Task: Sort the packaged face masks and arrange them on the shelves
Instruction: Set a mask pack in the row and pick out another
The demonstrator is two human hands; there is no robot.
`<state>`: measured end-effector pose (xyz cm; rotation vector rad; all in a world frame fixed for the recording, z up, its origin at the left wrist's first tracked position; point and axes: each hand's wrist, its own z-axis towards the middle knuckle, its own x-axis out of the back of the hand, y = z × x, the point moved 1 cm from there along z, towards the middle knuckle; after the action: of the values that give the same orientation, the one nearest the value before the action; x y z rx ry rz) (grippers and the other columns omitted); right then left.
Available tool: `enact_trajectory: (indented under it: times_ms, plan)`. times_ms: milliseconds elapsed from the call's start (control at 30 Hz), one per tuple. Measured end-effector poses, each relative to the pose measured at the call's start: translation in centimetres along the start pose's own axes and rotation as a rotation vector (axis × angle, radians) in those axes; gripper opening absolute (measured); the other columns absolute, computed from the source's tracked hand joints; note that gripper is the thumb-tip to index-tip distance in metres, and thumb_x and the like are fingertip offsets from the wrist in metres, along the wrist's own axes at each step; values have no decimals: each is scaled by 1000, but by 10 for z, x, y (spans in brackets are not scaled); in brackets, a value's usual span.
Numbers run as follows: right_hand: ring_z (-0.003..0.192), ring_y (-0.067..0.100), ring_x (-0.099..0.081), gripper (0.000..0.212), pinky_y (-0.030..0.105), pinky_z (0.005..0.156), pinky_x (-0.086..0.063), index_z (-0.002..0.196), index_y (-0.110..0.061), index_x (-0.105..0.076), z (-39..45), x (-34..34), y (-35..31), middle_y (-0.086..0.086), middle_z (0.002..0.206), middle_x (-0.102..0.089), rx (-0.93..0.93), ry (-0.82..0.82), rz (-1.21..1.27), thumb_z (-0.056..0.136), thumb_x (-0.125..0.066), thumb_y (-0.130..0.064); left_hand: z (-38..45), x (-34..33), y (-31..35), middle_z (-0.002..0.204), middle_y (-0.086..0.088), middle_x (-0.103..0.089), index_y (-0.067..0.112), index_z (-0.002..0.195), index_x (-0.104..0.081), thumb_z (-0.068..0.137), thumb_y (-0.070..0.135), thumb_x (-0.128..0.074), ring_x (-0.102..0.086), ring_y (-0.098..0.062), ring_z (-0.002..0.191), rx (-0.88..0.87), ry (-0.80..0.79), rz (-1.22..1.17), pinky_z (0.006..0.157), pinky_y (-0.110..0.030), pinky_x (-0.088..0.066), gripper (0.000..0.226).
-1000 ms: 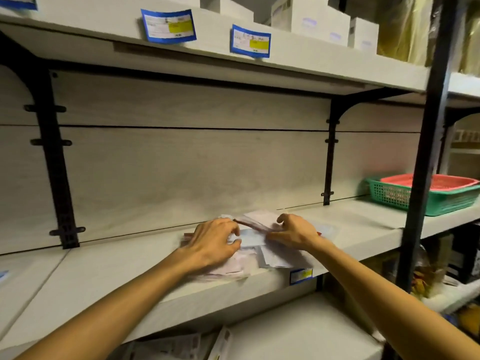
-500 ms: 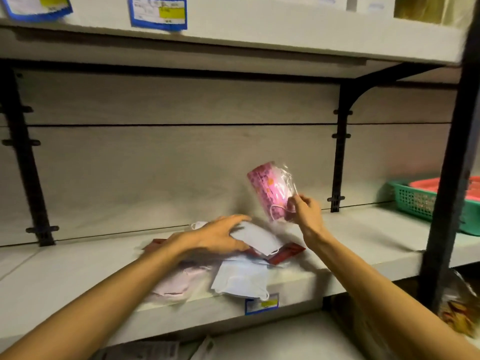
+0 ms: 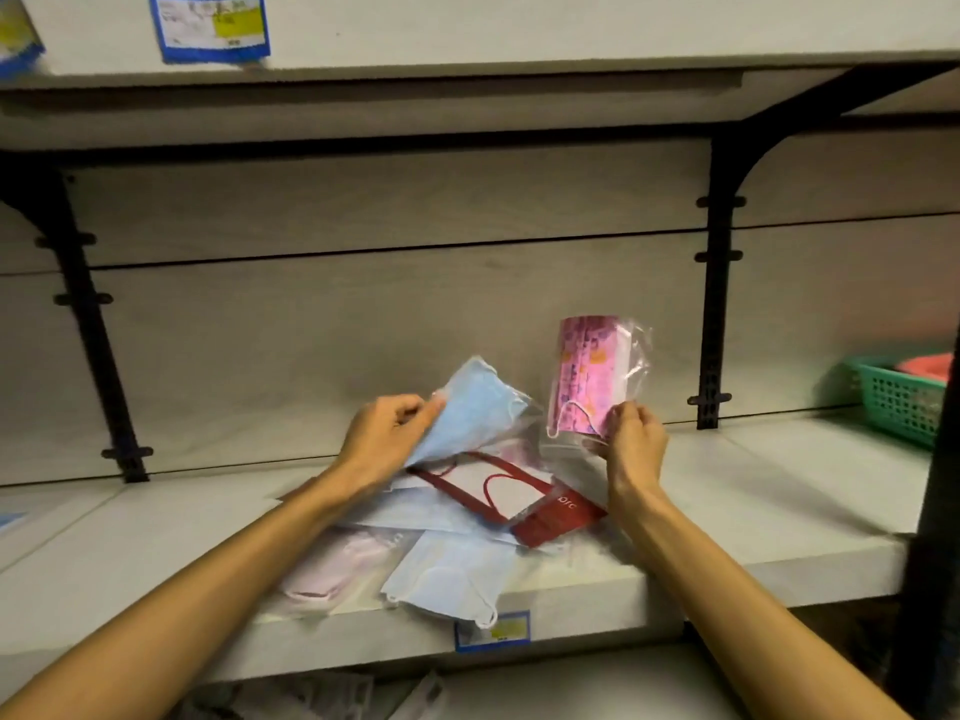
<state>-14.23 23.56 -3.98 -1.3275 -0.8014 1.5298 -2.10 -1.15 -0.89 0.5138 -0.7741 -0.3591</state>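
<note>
A pile of packaged face masks lies on the white shelf (image 3: 753,517). My right hand (image 3: 631,444) pinches a pink patterned mask pack (image 3: 589,376) by its lower edge and holds it upright above the shelf. My left hand (image 3: 387,433) grips a light blue mask pack (image 3: 472,407), lifted and tilted off the pile. Under them lie a red-framed pack (image 3: 524,504), a pale pink pack (image 3: 337,563) and a white mask pack (image 3: 447,574) that overhangs the front edge.
A green basket (image 3: 898,402) with a pink tray in it stands at the right end of the shelf. Black brackets (image 3: 719,314) flank the bay. The upper shelf (image 3: 467,28) carries blue price labels. A dark upright post (image 3: 935,511) stands at the right.
My left hand has picked the blue pack up off the pile, where it lay flat before. My right hand keeps the pink pack raised, now held more upright.
</note>
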Motion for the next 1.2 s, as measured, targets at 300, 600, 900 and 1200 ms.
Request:
enact_trajectory:
  times_ms: [300,600,900,1200]
  plan:
    - [97,32,-66,34,41,71,-62,109,-3,-64,-24,-28,-23,15,111,-67,77,-253,57,105,-41,-28,-12,53,17,123,-12,-71,16,126,-67,81,71,-54,-66,-33,116,541,14,-648,107,-51,-48,72]
    - [65,14,-66,6,27,57,-57,90,-14,-62,-97,-77,-32,1,74,-70,68,-446,95,95,-65,-12,-65,111,-2,110,-16,-75,9,115,-67,91,7,-67,-72,-34,99,508,14,-573,88,-48,-60,24]
    - [82,20,-73,10,32,71,-61,104,-10,-70,-210,-146,-25,8,95,-77,-134,-572,245,96,-64,-12,-157,235,-35,115,-13,-71,14,126,-58,89,6,-69,-72,-30,105,560,-160,-675,88,-44,-60,40]
    - [73,19,-72,14,24,57,-56,98,-14,-67,-370,-224,5,8,87,-77,-129,-615,263,92,-61,-2,-277,357,-98,110,-10,-73,16,123,-62,89,9,-72,-72,-28,102,637,-60,-509,88,-42,-61,36]
